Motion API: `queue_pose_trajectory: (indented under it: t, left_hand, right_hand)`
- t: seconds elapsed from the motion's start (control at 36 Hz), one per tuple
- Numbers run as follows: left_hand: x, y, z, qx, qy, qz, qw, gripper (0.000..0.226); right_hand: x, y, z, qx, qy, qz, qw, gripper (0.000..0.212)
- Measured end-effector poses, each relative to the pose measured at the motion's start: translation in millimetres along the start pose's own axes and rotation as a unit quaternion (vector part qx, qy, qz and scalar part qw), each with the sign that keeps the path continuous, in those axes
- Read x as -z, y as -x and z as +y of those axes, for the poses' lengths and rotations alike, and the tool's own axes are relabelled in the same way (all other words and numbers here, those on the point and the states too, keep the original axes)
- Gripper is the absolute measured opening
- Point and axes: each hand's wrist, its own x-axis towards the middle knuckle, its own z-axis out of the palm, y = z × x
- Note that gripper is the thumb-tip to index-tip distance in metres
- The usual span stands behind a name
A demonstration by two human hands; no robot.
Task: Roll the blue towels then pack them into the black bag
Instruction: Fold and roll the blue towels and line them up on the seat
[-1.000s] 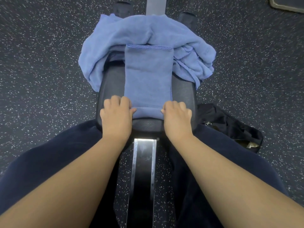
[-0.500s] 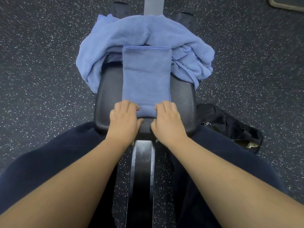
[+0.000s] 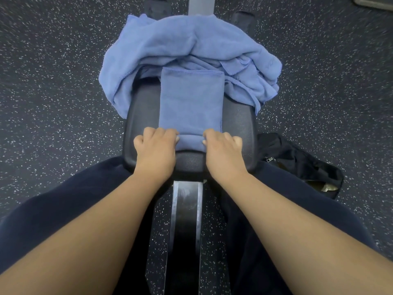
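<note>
Lighting: dim, even, overhead; shadows soft. Faint glare on the metal rail [image 3: 184, 209]. Wide-angle distortion bends the edges; speckled floor [image 3: 53, 81] blurs toward the corners.

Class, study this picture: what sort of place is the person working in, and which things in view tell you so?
Probably a gym: speckled rubber floor, a padded black bench on a metal frame, with blue towels and a black bag alongside.

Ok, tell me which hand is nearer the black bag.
Right. The right hand grips the folded towel beside the black bag; the left hand grips its far side.
</note>
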Motion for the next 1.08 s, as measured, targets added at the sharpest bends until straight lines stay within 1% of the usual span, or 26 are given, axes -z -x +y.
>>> queue_pose_trajectory:
  t: [0.06,0.11,0.17,0.22,0.28,0.33,0.42,0.47,0.53,0.64,0.75,0.83,0.94,1.03,1.08]
  left_hand:
    - [-1.0,-0.2,-1.6,-0.007,-0.004,0.015,1.000,0.038]
    - [-2.5,0.2,-2.8,0.000,0.014,0.037,0.999,0.041]
    - [-0.7,1.2,-1.0,0.009,0.027,0.061,0.998,0.034]
    - [3.2,0.8,1.2,0.006,0.045,0.089,0.995,0.018]
    - [5.8,0.1,2.0,-0.006,0.077,0.098,0.992,0.008]
    - [4.5,-0.1,1.0,-0.020,0.103,0.086,0.991,0.012]
    - [1.4,-0.1,-0.4,-0.035,0.120,0.071,0.990,0.019]
    - [-0.2,0.1,-0.7,-0.035,0.124,0.075,0.989,0.018]
    - [-0.8,0.8,0.4,-0.031,0.124,0.084,0.988,0.018]
    - [1.0,3.3,5.4,-0.015,0.125,0.073,0.989,0.034]
    - [2.4,1.9,4.4,-0.017,0.116,0.038,0.992,0.037]
    - [3.0,0.4,4.4,-0.024,0.106,0.020,0.994,0.045]
    - [3.4,-3.3,3.1,-0.037,0.088,0.027,0.995,0.037]
    - [3.5,-6.7,1.3,-0.053,0.083,0.038,0.994,0.029]
    - [4.7,-9.4,1.3,-0.045,0.082,0.035,0.995,0.027]
  right_hand:
    - [-0.4,-1.6,-2.7,-0.010,0.006,0.013,1.000,0.018]
    - [-5.6,-1.1,-2.7,-0.026,0.021,0.076,0.997,0.024]
    - [-7.3,-1.8,-2.2,-0.031,0.027,0.141,0.989,0.027]
    - [-7.2,-3.2,-2.1,-0.015,0.028,0.167,0.985,0.026]
    - [-3.4,-4.4,-2.1,0.001,0.002,0.165,0.986,0.022]
    - [-2.0,-2.8,-2.5,0.014,-0.050,0.146,0.988,0.005]
    - [4.2,1.4,-8.0,-0.005,-0.120,0.096,0.988,0.021]
    - [7.4,2.5,-11.8,-0.007,-0.135,0.076,0.988,0.022]
    - [6.4,2.6,-14.7,-0.009,-0.139,0.079,0.987,0.020]
    - [0.2,0.8,-16.8,-0.013,-0.106,0.124,0.987,0.032]
    - [-3.0,1.0,-16.7,-0.009,-0.072,0.102,0.992,0.038]
    - [-6.5,-0.7,-14.1,-0.001,-0.048,0.097,0.994,0.029]
    - [-8.1,-6.1,-7.2,0.018,-0.022,0.119,0.992,0.028]
    - [-8.6,-10.6,-2.1,0.018,-0.014,0.094,0.995,0.033]
    - [-7.9,-12.1,0.7,0.021,-0.014,0.084,0.996,0.035]
